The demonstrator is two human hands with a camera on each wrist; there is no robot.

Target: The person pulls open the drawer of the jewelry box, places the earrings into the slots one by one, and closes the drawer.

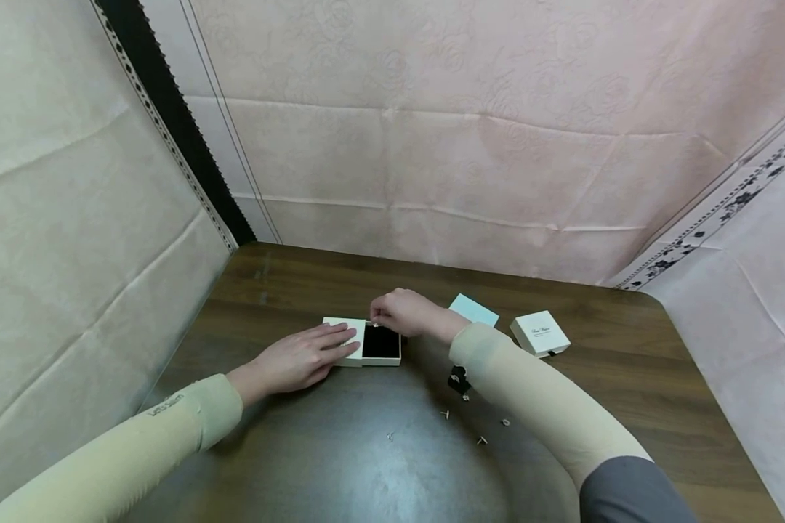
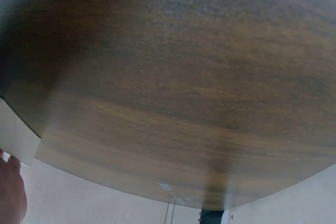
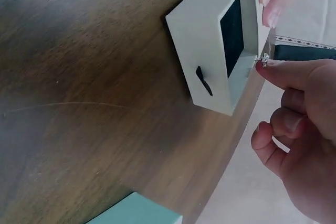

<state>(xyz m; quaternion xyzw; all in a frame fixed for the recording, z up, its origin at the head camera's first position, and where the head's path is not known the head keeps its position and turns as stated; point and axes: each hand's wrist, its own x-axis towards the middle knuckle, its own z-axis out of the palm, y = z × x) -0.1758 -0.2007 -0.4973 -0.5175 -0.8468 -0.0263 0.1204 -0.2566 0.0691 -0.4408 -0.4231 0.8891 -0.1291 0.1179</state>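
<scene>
The right sleeve [image 1: 539,396] partly hides a flat pale blue piece [image 1: 473,310] at right. The right hand [image 1: 402,311] pinches a sparkling trinket [image 3: 264,60], probably an earring (too tiny to be sure), by the white box [image 1: 381,362]'s far rim. Its dark-lined drawer stands pulled out; the left hand [image 1: 304,357] rests on its cover, fingers extended. Brown table [image 1: 281,450], pale cloth [image 1: 432,167] behind.

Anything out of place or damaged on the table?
Small metal pieces lie scattered loose on the table, not in the open box, so they look out of place. Pale marks near the table's far edge look like scuffs, though I can't tell for sure. Nothing looks clearly broken.
</scene>
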